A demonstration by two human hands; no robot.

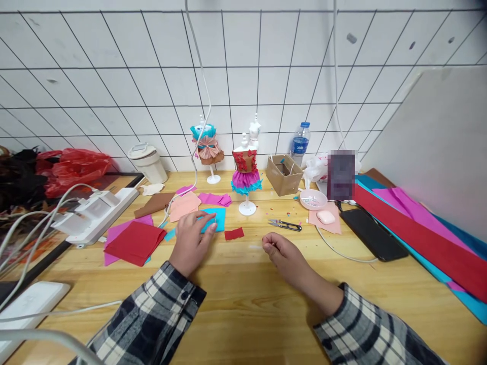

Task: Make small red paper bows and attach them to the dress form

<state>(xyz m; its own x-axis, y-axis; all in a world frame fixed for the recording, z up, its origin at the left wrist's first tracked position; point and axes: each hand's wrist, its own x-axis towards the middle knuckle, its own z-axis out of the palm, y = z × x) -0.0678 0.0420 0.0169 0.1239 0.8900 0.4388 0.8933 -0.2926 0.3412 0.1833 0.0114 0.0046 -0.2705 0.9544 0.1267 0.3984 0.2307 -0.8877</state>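
Observation:
My left hand (192, 237) is open, its fingers apart over a bright blue piece of crepe paper (218, 215); whether it touches the paper I cannot tell. My right hand (283, 252) is closed in a pinch above the table, and anything between its fingers is hidden. A small red scrap (234, 233) lies between my hands. Beyond it stands a small dress form (245, 172) on a white foot, wearing a brown and red top and a magenta skirt edged in blue. Thread snips (285, 225) lie past my right hand.
Red sheets (135, 242) lie left, near a power strip (95, 218). At the back are another dressed form (207, 144), a cardboard box (284, 175) and a water bottle (300, 139). A pink dish (313, 199), black phone (373, 234) and long red strip (418, 238) are right.

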